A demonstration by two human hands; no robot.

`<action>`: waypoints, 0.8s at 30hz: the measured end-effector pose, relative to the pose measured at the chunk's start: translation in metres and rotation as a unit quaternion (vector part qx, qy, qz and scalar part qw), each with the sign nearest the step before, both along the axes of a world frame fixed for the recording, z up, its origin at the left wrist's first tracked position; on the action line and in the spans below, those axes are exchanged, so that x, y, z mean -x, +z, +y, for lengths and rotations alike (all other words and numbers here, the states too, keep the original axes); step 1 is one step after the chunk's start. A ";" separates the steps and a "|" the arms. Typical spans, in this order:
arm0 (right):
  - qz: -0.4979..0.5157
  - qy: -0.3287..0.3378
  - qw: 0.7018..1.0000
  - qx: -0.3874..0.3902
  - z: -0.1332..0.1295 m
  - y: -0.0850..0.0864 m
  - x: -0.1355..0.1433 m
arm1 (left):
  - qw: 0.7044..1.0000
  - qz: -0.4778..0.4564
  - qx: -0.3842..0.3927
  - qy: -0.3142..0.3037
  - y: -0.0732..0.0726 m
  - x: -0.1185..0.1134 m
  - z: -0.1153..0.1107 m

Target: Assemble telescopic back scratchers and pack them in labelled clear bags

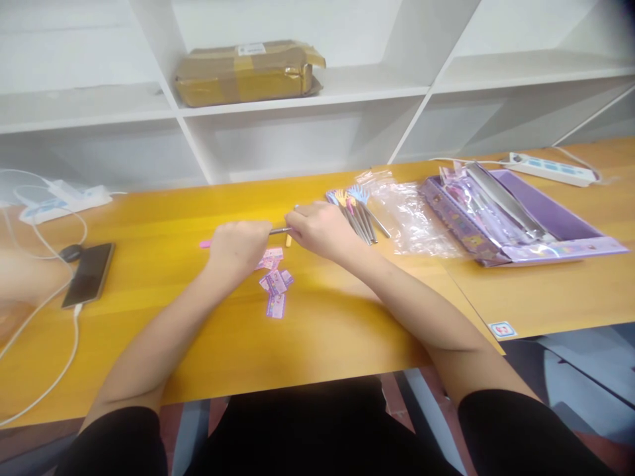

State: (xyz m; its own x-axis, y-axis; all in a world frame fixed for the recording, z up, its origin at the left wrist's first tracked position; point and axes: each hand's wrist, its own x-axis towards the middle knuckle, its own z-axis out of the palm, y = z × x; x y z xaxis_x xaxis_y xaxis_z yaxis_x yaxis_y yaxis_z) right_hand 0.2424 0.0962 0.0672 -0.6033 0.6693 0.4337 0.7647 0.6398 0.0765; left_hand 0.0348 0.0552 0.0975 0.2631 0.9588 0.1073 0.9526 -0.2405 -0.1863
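Note:
My left hand is closed around one end of a telescopic back scratcher, whose thin metal rod shows between my two hands. A pink tip sticks out past the left fist. Closed on the rod's other end is my right hand, its fingers hiding that end. A small yellow piece shows just under the right fingers. Below the hands, several small pink and purple printed cards lie loosely overlapped on the table. Right of my right hand is a bunch of back scratchers with blue, yellow and pink hand-shaped heads.
Crumpled clear plastic lies beside an open purple box holding packaged items. A phone with white cables and a power strip occupy the left. Another power strip stands far right. A taped carton sits on the shelf.

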 end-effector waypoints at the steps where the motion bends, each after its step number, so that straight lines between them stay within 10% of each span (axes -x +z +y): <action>1: 0.003 0.001 1.000 -0.003 -0.001 0.001 0.000 | 1.000 -0.003 -0.002 0.000 0.000 0.001 0.000; 24: 0.029 -0.042 0.998 -0.041 0.014 0.017 -0.028 | 0.998 0.015 -0.051 0.031 0.012 0.030 0.014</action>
